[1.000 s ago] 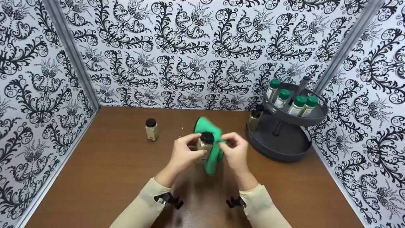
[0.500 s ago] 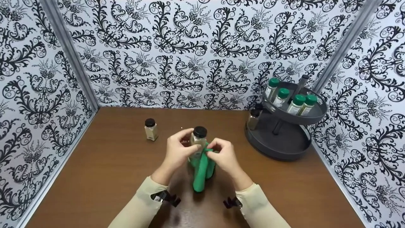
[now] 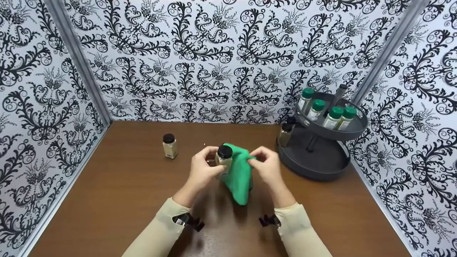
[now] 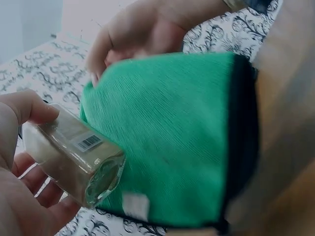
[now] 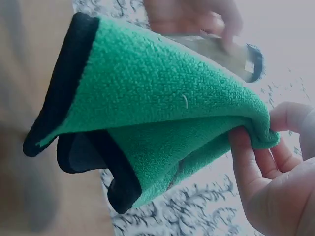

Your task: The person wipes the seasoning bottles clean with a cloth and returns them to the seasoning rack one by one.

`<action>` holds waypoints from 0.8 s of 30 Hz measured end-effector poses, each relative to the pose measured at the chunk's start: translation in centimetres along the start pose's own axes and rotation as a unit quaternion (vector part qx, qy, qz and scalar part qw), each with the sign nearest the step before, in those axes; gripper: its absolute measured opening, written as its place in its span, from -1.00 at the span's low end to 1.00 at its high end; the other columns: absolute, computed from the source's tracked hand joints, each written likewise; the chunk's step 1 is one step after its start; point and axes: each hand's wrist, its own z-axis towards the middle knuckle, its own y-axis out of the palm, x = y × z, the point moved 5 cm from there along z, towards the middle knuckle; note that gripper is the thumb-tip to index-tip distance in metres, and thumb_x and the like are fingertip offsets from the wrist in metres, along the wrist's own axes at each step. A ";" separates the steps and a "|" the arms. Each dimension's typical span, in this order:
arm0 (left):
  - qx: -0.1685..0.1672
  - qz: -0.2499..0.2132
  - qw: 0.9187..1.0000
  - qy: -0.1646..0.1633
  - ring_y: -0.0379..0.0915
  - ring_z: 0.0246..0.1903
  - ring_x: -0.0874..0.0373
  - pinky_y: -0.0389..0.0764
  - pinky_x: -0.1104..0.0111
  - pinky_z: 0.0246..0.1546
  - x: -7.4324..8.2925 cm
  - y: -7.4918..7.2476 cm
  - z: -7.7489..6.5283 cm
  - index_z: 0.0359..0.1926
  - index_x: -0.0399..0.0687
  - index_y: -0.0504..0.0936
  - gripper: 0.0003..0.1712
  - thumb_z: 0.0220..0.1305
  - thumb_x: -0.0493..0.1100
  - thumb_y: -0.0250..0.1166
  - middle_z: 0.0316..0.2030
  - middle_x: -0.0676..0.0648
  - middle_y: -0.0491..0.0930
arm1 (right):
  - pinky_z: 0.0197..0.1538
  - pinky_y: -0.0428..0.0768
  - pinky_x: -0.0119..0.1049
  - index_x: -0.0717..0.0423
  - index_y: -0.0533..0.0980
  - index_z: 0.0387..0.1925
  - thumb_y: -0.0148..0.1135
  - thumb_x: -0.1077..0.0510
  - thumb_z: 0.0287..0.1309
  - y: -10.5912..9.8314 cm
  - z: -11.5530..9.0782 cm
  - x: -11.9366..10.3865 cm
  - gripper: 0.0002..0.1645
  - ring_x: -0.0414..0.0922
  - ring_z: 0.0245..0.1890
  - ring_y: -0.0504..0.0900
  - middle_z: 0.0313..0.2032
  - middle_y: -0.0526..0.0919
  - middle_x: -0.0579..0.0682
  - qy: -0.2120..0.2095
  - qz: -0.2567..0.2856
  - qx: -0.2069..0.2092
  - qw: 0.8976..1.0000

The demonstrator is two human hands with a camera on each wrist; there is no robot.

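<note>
Since the earlier head frame, the right hand (image 3: 268, 167) has shifted toward the right of the frame, and the green cloth (image 3: 238, 180) has gone from bunched to more widely spread. The fingers of the right hand pinch a gathered part of the cloth; the fingers of the left hand (image 3: 202, 167) are curled round the black-capped bottle (image 3: 223, 162), at the centre of the frame above the surface (image 3: 121, 182). The work appears to be mid-process: bottle and cloth are both in hand, and the bottle is not yet set down. The held bottle is capped, with tan contents. A similar bottle (image 3: 170, 147) stands at centre left, pale contents inside. At right, the upper tier (image 3: 330, 133) holds four green-capped bottles (image 3: 314, 111); the lower tier (image 3: 330, 160) holds dark-capped bottles (image 3: 285, 136) at its left edge.
</note>
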 end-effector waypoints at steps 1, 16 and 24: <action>-0.001 0.000 1.000 -0.005 0.69 -0.30 0.09 0.75 0.30 -0.26 -0.5 0.0 0.1 -0.01 -0.21 0.73 -0.50 -0.10 -0.44 0.46 -0.27 -0.15 0.74 | -0.38 0.55 -0.47 0.53 0.61 -0.36 0.34 0.56 -0.10 -0.4 0.2 -0.1 -0.84 -0.28 -0.48 0.58 -0.51 0.65 -0.16 0.002 0.003 0.013 1.000; 0.045 -0.041 0.993 -0.103 0.50 -0.24 0.04 0.52 0.48 -0.25 -9.4 0.4 0.7 -0.01 -0.50 0.65 -0.44 -0.20 -0.60 0.31 -0.25 -0.20 0.67 | -0.44 0.53 -0.48 0.58 0.58 -0.32 0.34 0.58 -0.09 -3.2 1.2 -0.3 -0.81 -0.29 -0.53 0.54 -0.52 0.64 -0.16 0.008 0.026 0.076 0.997; 0.042 -0.058 0.993 -0.092 0.53 -0.28 0.23 0.55 0.48 -0.22 -11.0 -0.1 0.7 0.02 -0.48 0.66 -0.42 -0.18 -0.62 0.30 -0.29 -0.02 0.69 | -0.46 0.53 -0.47 0.58 0.59 -0.32 0.34 0.58 -0.09 -3.1 1.1 -0.2 -0.81 -0.28 -0.54 0.54 -0.53 0.63 -0.14 0.011 0.023 0.073 0.997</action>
